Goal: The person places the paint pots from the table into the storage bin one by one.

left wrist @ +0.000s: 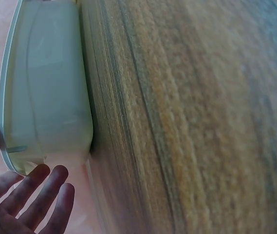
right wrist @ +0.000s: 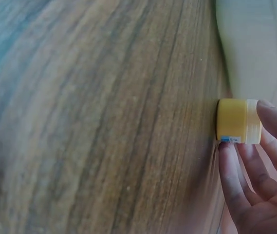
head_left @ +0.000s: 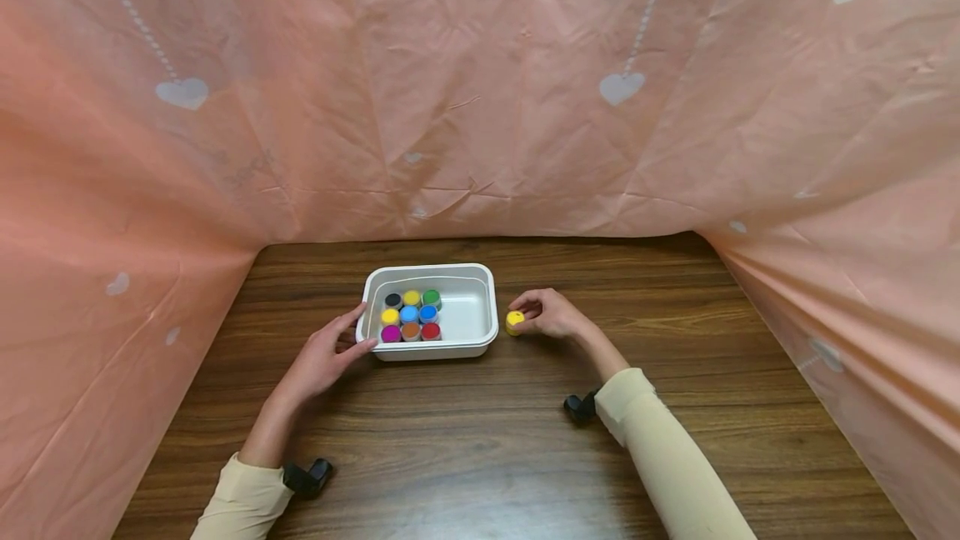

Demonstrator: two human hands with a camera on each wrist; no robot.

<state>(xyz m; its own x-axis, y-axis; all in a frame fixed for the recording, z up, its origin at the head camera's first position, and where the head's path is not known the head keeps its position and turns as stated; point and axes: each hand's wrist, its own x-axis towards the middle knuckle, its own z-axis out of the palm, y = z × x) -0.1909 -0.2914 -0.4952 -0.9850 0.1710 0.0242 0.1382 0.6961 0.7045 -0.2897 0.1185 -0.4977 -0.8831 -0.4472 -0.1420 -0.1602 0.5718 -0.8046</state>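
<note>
A white plastic tray stands on the table with several small paint jars grouped in its left part. At the tray's left end my left hand touches the rim with thumb and fingertips. The left wrist view shows its fingers loosely spread by the tray's corner. Just right of the tray, my right hand pinches a yellow paint jar with a clear lid, between thumb and fingers. In the right wrist view that jar is upright with its base at the table surface. A small label shows on its side.
The brown wood-grain table extends around the tray. Pink curtains with white hearts hang at the back and both sides. Each wrist wears a black camera, one of them the left camera.
</note>
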